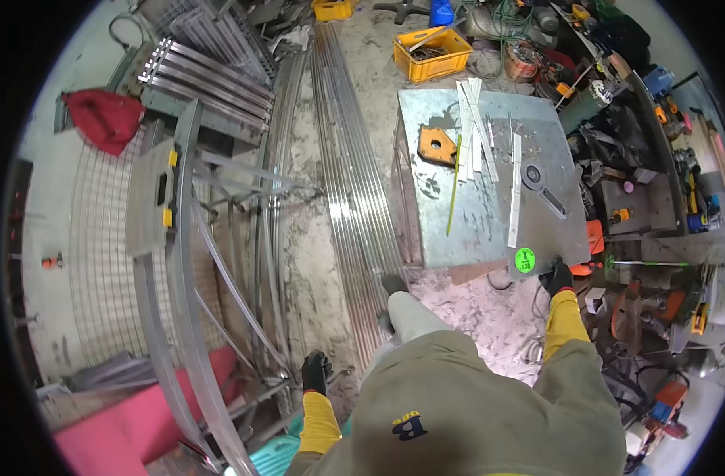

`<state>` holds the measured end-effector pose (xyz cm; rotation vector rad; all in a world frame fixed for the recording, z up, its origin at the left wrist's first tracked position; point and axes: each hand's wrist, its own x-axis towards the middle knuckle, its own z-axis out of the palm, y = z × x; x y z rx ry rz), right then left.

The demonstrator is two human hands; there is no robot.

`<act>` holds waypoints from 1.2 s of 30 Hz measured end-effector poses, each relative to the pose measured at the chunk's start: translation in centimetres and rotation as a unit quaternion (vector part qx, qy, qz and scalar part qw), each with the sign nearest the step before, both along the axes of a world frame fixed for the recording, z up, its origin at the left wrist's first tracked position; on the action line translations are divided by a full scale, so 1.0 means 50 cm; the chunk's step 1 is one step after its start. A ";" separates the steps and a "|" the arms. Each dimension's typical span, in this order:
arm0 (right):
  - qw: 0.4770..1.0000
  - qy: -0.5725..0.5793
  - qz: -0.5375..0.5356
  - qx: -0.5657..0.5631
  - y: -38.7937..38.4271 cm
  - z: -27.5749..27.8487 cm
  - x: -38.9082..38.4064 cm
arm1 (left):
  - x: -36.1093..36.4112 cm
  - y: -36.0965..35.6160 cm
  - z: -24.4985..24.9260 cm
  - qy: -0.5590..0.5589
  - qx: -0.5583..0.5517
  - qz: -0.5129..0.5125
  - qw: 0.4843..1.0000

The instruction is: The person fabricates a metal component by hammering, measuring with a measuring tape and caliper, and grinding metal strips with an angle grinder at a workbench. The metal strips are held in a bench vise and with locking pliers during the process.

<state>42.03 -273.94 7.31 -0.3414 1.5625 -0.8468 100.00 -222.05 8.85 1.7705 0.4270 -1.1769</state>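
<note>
My right hand (557,276), in a black glove, is at the near right corner of a grey metal sheet (561,242). Its fingers look closed on the sheet's edge, though they are partly hidden. A round green sticker (525,260) marks that corner. The sheet lies on a metal-topped table (438,242), with a dark flat tool (552,201) and a long white strip (514,190) on it. Beside the sheet are an orange magnetic welding square (427,152), a thin yellow stick (453,198) and several white strips (466,135). My left hand (316,371), also black-gloved, hangs low with curled fingers and nothing visible in it.
Long metal tubes (350,190) run along the floor before my feet. At left stands a metal frame (196,317) near a red cloth (105,119). Beyond the table is a yellow crate (431,67). Cluttered shelving (640,198) with tools lines the right.
</note>
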 end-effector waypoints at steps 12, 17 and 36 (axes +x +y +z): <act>0.735 0.677 -0.028 0.022 -0.005 0.147 0.188 | 0.423 -0.281 0.067 -0.055 0.006 -0.070 0.996; 0.677 0.667 0.013 -0.310 -0.068 0.253 0.499 | 0.538 -0.490 0.101 -0.117 -0.055 -0.116 0.985; 0.876 0.418 0.178 0.164 0.555 0.110 1.160 | 0.900 -1.081 -0.063 0.137 -0.155 -0.412 0.888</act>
